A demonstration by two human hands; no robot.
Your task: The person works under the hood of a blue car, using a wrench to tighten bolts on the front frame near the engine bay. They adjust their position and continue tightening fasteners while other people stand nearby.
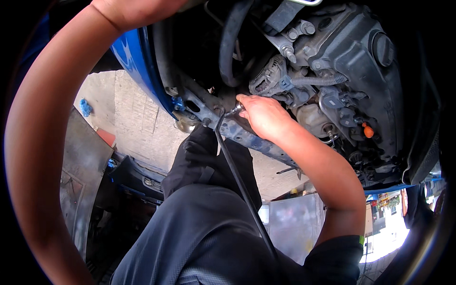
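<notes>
My right hand (266,116) reaches into the front of an engine bay, its fingers closed around a short shiny metal tool (233,111). The tool's end points left, over the dark front crossmember (237,135); its far part is hidden in my fist, so its exact kind does not show. Just right of that hand sit the alternator (268,78) and a corrugated hose (318,80). My left hand (137,10) is raised at the top edge, above the blue body panel (137,61). Its fingers are cut off by the picture's edge.
A thin black rod (242,185) slants from the crossmember past my body. The engine (351,52), with a round cap (383,48) and an orange dipstick handle (368,130), fills the right. Lower left lie a detached black part (135,173) and a metal sheet (88,147).
</notes>
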